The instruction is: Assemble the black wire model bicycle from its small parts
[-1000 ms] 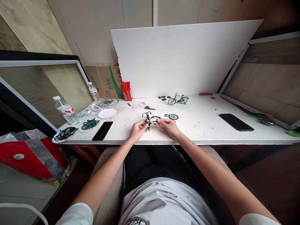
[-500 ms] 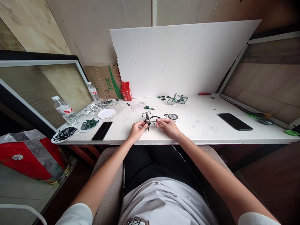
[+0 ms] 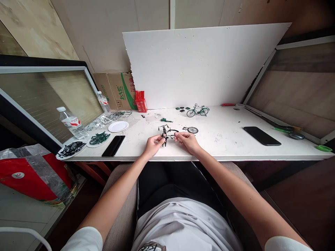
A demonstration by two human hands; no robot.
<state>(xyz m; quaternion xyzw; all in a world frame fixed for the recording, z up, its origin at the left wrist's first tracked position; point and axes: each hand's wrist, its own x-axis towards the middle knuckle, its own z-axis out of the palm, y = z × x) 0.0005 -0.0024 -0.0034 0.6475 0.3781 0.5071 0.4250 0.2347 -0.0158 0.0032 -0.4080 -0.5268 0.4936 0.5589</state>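
Observation:
Near the table's front edge, my left hand (image 3: 154, 144) pinches a black model bicycle frame (image 3: 164, 131) with its handlebar at the far end. My right hand (image 3: 187, 140) is closed on a thin curved black part (image 3: 173, 130), probably a mudguard, whose tip reaches toward the frame. Whether the two parts touch I cannot tell. Just beyond my right hand lies a small black spoked wheel (image 3: 193, 130) with a piece attached. Farther back, a small green part (image 3: 165, 120) lies flat, and a green model bicycle (image 3: 198, 110) stands upright near the white board.
To the left are plates of black parts (image 3: 71, 149) and green parts (image 3: 99, 138), a white plate (image 3: 118, 126), a phone (image 3: 113, 146) and a water bottle (image 3: 72, 122). Another phone (image 3: 262, 135) lies right. A white board (image 3: 206, 66) leans at the back beside a red box (image 3: 141, 101).
Almost nothing differs. Both hands keep their hold on the black parts in nearly the same place, and the view has shifted very slightly.

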